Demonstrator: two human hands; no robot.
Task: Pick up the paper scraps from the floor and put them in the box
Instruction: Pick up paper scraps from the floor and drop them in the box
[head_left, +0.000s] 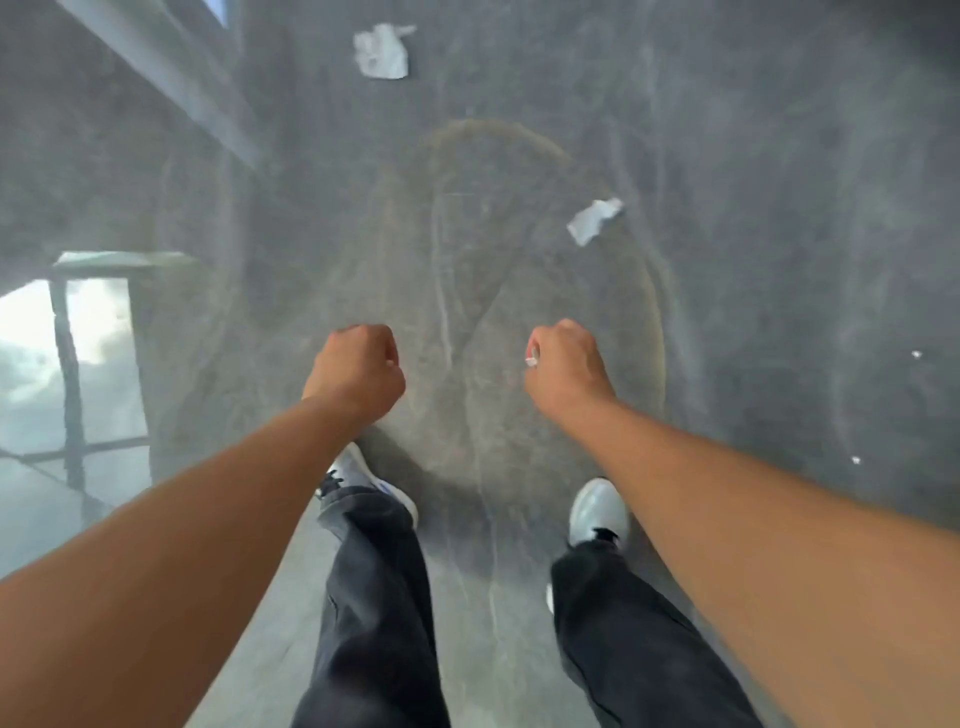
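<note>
Curled into a fist, the right hand (566, 366) pinched a small white paper sliver (532, 360); the left hand (358, 369) was fisted too, its contents hidden. Two crumpled white paper scraps lay ahead on the scuffed grey concrete floor (779, 218), one near (594, 221), one farther (382, 52); a metal railing (67, 364) stood at left.

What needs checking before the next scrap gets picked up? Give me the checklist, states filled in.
1. Right hand free: not ok, closed on a small white bit.
2. Left hand free: cannot tell, fisted, nothing visible in its grip.
3. Nearest paper scrap unobstructed: ok, lies alone ahead on the right.
4. Farther crumpled scrap located: ok.
5. Box in sight: not ok, none visible.
6. Floor path clear: ok.
</note>
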